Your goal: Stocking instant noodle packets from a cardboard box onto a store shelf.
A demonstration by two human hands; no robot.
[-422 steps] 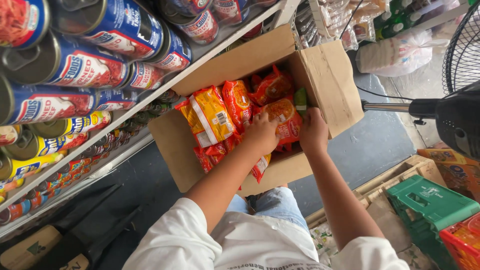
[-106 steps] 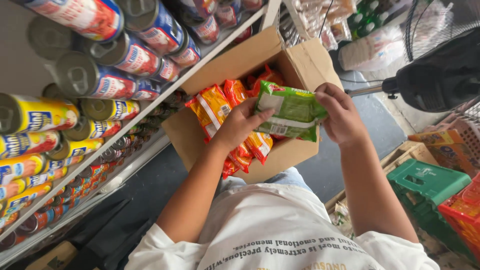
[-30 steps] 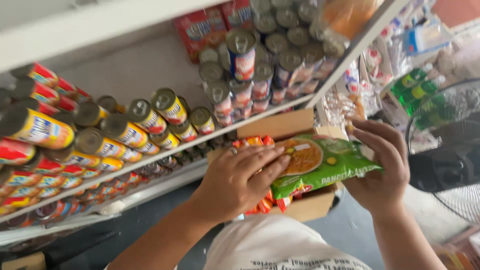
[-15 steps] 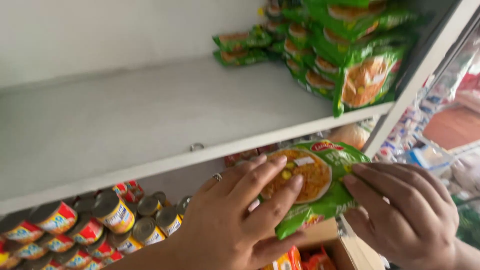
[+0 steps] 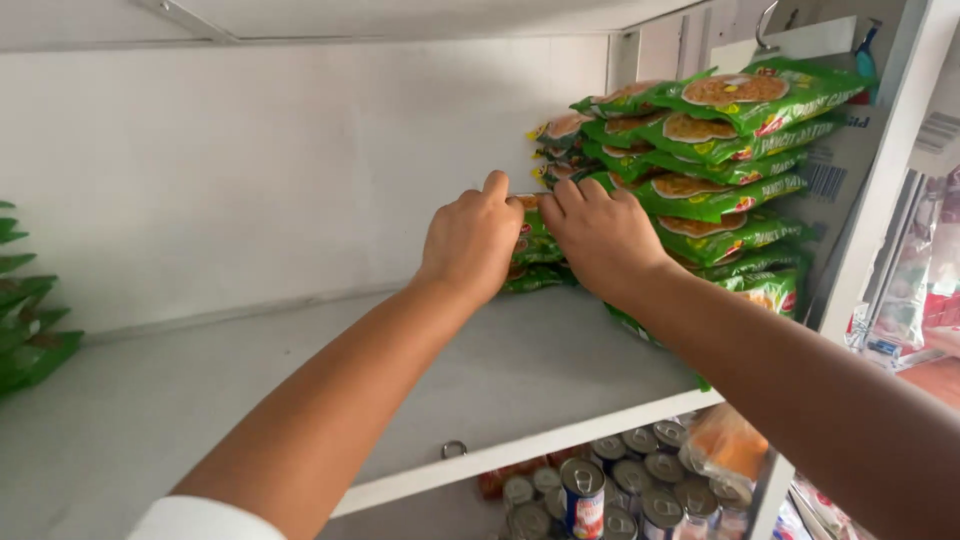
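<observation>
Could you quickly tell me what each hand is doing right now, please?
Left hand: fingers curled on a flat green plastic noodle packet at the shelf's rear stack.
Right hand: on the same packet.

White shop shelving in soft, even light.

A plain white back wall (image 5: 300, 170) fills the upper left and centre of the frame. Below it, a white shelf board (image 5: 250, 400) runs across the middle. A white upright post (image 5: 880, 170) stands at the right edge, and another shelf's underside (image 5: 400, 15) spans the top.
</observation>
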